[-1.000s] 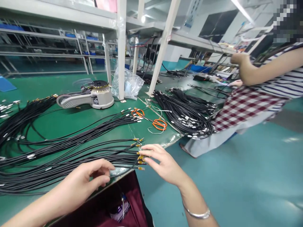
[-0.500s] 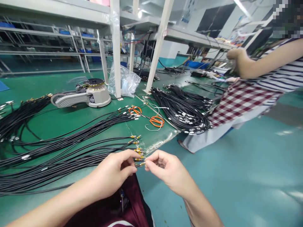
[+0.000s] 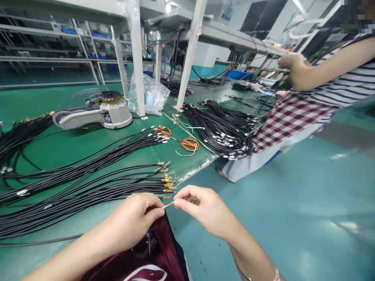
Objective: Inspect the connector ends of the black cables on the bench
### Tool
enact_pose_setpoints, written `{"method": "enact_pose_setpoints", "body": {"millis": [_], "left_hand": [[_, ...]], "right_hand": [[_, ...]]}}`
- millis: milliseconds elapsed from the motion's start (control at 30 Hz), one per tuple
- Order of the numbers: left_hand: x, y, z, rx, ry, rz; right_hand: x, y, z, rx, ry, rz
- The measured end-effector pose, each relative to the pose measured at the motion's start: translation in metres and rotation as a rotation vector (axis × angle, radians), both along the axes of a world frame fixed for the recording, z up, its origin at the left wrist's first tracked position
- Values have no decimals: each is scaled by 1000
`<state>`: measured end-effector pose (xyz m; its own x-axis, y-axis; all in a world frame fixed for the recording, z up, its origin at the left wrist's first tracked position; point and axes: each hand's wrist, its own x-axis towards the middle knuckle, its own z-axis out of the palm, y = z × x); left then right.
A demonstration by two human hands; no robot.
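My left hand [image 3: 137, 218] is closed in a pinch on a thin black cable just behind its gold connector tip [image 3: 167, 205], at the near edge of the green table [image 3: 73, 148]. My right hand [image 3: 202, 210] pinches the front of that same tip from the right. The two hands almost touch. Several more black cables with gold tips [image 3: 88, 191] lie fanned out on the table just beyond my hands.
A grey tape dispenser [image 3: 96, 113] sits further back, with a clear plastic bag [image 3: 149, 95] by a white post. Orange scissors [image 3: 190, 144] and a heap of black cables [image 3: 219, 128] lie right. A person in a striped top and checked apron [image 3: 295, 117] stands there.
My hands came together from open and apart and now pinch one cable tip. It has been drawn slightly off the table edge toward me. The view shifted a little left.
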<state>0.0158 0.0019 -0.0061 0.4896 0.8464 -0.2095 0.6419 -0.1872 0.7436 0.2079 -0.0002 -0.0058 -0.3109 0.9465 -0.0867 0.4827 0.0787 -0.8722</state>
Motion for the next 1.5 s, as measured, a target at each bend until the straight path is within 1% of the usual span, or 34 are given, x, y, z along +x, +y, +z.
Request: {"method": "enact_pose_setpoints", "body": {"millis": [133,233,333,433,500,633,700,767,800,867,933,967,1000,1067,1133,1167,1200,1267,1367,1500], "left_hand": [[3,-5,-3,17,-33,35],[5,-7,-3,28,-57,52],[7,-7,-4,22,-70,59],[7,-7,-6,-2,-96,77],[6,-6,-7,-78,-144,88],[4,-3,-9,-329,-338,55],[4,-3,-10,-384,-389,48],[5,-7,-11,-335,-341,77],[6,-9,-11,-268,-287,94],[8,-15,-11,-85,-175,104],[9,-18,-11,75,-111,83],[10,-19,-12,115,-102,76],[11,-20,-12,111,-106,77],[12,-18,-11,-18,-150,87],[12,-16,-11,-176,-203,93],[11,-14,-11,-216,-213,87],[11,-13,-10,-219,-205,72],[9,-12,-9,-158,-149,34],[8,-14,-8,-62,-70,-12],[11,-17,-9,58,-37,-30]], "right_hand": [[1,-1,4,82,-59,29],[-2,-4,4,35,-36,-23],[-5,-6,0,-36,51,-65],[-7,-8,-4,-65,119,-89],[-7,-9,-5,-47,135,-80],[-8,-11,-4,5,126,-63],[-9,-13,-5,-13,132,-85],[-10,-16,-7,-58,155,-115],[-10,-17,-8,-81,169,-130],[-11,-20,-9,-112,188,-145],[-12,-23,-10,-95,169,-160],[-12,-25,-10,-59,142,-167],[-12,-26,-10,-9,111,-169],[-13,-28,-11,79,66,-163],[-13,-29,-12,80,80,-149],[-12,-29,-13,52,104,-147],[-12,-29,-14,19,129,-149],[-12,-30,-16,-19,165,-150],[-12,-32,-20,-20,176,-140],[-15,-34,-23,-5,144,-132]]}}
